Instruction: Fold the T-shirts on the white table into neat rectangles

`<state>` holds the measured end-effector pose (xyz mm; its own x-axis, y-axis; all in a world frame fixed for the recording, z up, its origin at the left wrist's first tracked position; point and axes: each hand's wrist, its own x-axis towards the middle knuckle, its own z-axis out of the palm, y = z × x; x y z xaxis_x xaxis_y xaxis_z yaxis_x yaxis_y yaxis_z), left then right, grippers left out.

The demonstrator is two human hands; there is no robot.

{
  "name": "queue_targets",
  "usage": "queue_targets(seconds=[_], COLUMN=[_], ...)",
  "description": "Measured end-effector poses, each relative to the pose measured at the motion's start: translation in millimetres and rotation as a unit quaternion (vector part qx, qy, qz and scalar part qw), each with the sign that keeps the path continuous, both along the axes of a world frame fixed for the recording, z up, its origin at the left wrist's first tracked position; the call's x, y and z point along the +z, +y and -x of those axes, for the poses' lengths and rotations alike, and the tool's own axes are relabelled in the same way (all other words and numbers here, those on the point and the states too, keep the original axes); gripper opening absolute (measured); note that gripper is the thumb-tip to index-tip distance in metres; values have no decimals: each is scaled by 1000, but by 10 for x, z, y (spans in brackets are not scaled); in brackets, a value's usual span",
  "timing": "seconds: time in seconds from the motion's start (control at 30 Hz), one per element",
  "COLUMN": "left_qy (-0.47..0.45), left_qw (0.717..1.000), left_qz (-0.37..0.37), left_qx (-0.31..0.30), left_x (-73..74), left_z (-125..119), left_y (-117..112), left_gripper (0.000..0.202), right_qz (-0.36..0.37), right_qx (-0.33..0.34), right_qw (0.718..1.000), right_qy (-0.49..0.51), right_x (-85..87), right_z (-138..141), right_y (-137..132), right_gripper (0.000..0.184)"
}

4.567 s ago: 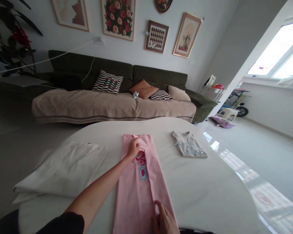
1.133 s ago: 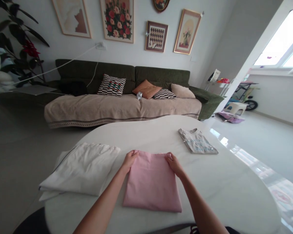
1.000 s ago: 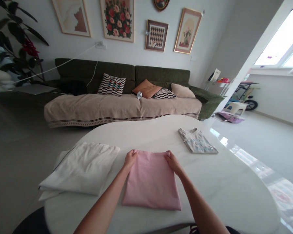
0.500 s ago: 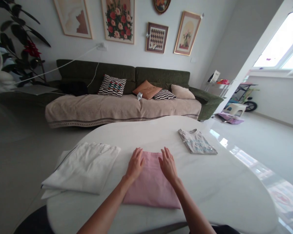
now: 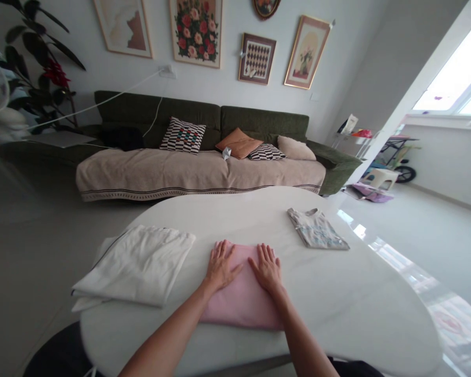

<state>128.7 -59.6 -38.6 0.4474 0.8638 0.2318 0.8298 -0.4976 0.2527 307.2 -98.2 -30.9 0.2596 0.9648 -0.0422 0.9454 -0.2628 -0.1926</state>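
A folded pink cloth [image 5: 241, 301] lies flat on the white table, close to my body. My left hand [image 5: 221, 267] rests palm down on its far left part, fingers spread and pointing away from me. On the far right part lies my right hand [image 5: 267, 268], also flat with the fingers stretched out. Neither hand grips anything. To the left is a folded white cloth [image 5: 137, 267] with a dark edge line, partly over the table's rim. A folded grey T-shirt [image 5: 317, 229] with a bluish print sits farther back on the right.
The white table [image 5: 353, 309] has a rounded, curving edge. Beyond it stands a dark green sofa [image 5: 259, 120] with a beige cover [image 5: 196, 175] and several cushions. A white stool [image 5: 380, 179] stands on the floor at the far right.
Both hands have come down flat onto the pink cloth, with the thumbs now spread inward over it. The view has shifted slightly.
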Motion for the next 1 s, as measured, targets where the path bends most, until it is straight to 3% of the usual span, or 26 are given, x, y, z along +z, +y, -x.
queue_targets(seconds=[0.1, 0.2, 0.37, 0.47, 0.63, 0.77, 0.87, 0.93, 1.0], left_qy=[24, 26, 9, 1, -11, -35, -40, -37, -74], left_qw=[999, 999, 998, 1000, 999, 994, 988, 980, 967], left_qz=[43, 38, 10, 12, 11, 4, 49, 108, 174], left_qx=[-7, -15, -57, -22, 36, 104, 143, 161, 171], left_x=[125, 226, 94, -3, -41, 0, 118, 223, 315], left_z=[5, -8, 83, 232, 397, 408, 419, 436, 454], left_y=[21, -130, -660, -774, -660, -736, -834, -843, -805], left_gripper=[58, 52, 48, 50, 48, 46, 42, 40, 37], right_qz=[6, -44, -68, -54, -37, -39, -56, -46, -35], right_qx=[-26, -28, 88, 84, -2, -53, 20, 107, 151], right_qw=[1000, 999, 994, 995, 999, 997, 998, 990, 982], right_qy=[8, -6, 15, 14, -15, -26, 29, 80, 108], right_x=[114, 211, 86, -33, -52, 54, 126, 152, 159], right_z=[8, 240, 668, 546, 79, 139, 490, 770, 1013], right_y=[-67, -274, -779, -980, -1127, -1215, -1276, -1294, -1289], right_gripper=[62, 58, 48, 54, 57, 58, 66, 77, 84])
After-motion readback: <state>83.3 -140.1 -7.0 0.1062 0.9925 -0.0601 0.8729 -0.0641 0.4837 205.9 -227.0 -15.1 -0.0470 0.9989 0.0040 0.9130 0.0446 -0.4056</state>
